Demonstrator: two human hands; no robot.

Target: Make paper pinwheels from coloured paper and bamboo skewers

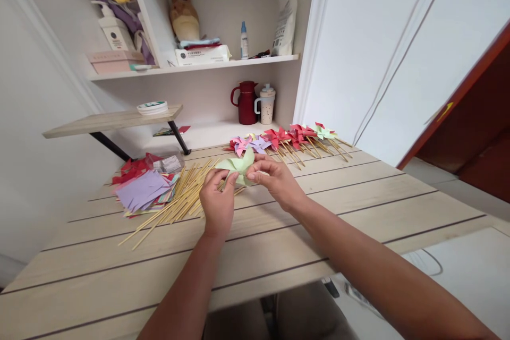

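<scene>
Between my two hands, above the wooden table (287, 239), is a pale green paper pinwheel (247, 160) with folded blades. My left hand (218, 199) pinches its lower left side between thumb and fingers. From the right, my right hand (274, 178) grips it near the centre with thumb and forefinger. Whether a pin or stick is at the centre cannot be made out. Just left of my left hand lies a loose pile of thin wooden sticks (183, 196). Beyond my right hand rest several finished pinwheels on sticks, among them red ones (279, 138) and a light green one (323, 132).
At left are a stack of cut purple paper (143, 191), red paper pieces (133, 169) and a clear plastic box (169, 163). A small raised shelf (111, 121) stands behind them. A dark red jug (247, 103) and a cup (266, 105) stand at the back.
</scene>
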